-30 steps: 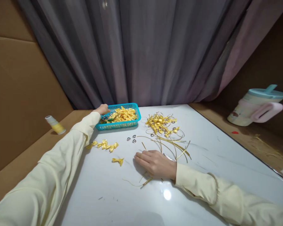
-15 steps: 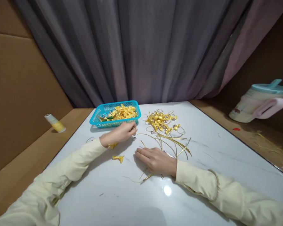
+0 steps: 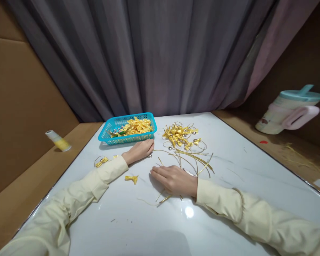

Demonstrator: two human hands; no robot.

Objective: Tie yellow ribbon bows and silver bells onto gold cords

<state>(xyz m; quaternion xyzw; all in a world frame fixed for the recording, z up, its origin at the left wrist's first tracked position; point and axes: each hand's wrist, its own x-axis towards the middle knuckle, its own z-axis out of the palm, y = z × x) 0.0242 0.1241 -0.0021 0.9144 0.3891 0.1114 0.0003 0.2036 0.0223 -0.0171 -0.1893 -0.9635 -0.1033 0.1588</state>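
My left hand (image 3: pixel 139 151) is closed at the front right corner of the blue basket (image 3: pixel 100 138), fingertips pinched together. What it holds, if anything, is hidden. A small silver bell (image 3: pixel 150 155) lies on the table just below those fingers. My right hand (image 3: pixel 174 181) rests palm down with its fingers stretched out side by side. Gold wire pieces (image 3: pixel 165 199) poke out from around it, and its underside is hidden. A yellow ribbon bow (image 3: pixel 131 179) lies between my two forearms. Yellow bows (image 3: pixel 138 126) and silver bells (image 3: pixel 118 131) fill the basket.
Behind my right hand lie long gold wires (image 3: pixel 200 160) and a pile of bows with wire loops and bells (image 3: pixel 178 135). A looped bow (image 3: pixel 101 161) sits left of my left sleeve. A yellow spool (image 3: pixel 58 141) and a lidded cup (image 3: pixel 285 113) stand beyond the table's sides.
My left hand has turned and its fingers have drawn closer together by the basket corner. The bow left of its sleeve now shows more. The right hand stays in place; the view shifted slightly.
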